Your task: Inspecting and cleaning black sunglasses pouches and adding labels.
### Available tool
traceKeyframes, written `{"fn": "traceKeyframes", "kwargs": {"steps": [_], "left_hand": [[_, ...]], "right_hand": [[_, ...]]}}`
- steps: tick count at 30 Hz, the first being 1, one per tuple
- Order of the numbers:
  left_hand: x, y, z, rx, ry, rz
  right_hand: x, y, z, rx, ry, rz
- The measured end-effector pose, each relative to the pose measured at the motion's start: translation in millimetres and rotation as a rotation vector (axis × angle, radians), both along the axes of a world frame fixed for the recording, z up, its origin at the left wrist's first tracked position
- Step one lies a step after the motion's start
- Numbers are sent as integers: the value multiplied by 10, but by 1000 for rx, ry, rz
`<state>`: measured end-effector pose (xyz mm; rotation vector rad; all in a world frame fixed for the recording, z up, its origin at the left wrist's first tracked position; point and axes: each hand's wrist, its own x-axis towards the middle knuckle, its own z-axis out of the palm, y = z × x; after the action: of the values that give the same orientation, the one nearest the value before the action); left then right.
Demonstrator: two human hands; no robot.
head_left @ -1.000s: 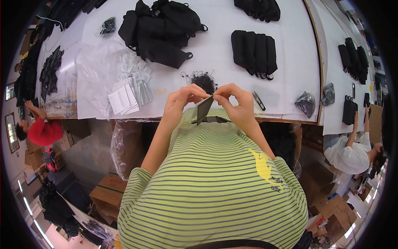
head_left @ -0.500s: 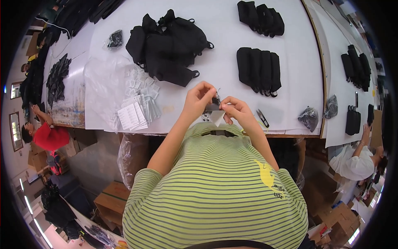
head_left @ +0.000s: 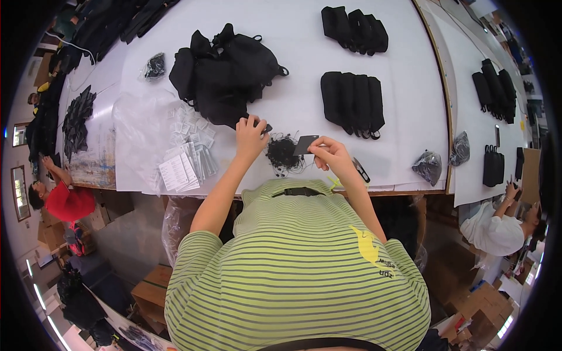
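Part-way, it seems: two tidy rows of pouches, one loose heap.
The right hand (head_left: 332, 153) pinches a stiff, flat, dark card (head_left: 305, 144) by its edge, grip closed, over the right side of the wiry black cord tangle (head_left: 283, 153); the left hand (head_left: 252, 142) curls at the rumpled fabric heap (head_left: 231, 67), whether closed I cannot tell. Plump, elongated pouches lie in a near row (head_left: 351, 102) and far row (head_left: 355, 32) on the smooth white worktop (head_left: 410, 105); the heap looks left to do.
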<state>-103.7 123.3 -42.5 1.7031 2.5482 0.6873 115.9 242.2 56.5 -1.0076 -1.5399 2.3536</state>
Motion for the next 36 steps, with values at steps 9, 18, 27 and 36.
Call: {"fn": "traceKeyframes", "kwargs": {"steps": [9, 18, 27, 36], "left_hand": [[492, -983, 421, 188, -255, -87], [883, -1384, 542, 204, -293, 379], [860, -1476, 694, 283, -925, 568], [944, -1460, 819, 314, -911, 506]], "right_hand": [[-385, -469, -387, 215, -28, 284], [-604, -942, -304, 610, 51, 461], [-497, -1054, -204, 718, 99, 511], [-455, -1071, -205, 863, 132, 467]]}}
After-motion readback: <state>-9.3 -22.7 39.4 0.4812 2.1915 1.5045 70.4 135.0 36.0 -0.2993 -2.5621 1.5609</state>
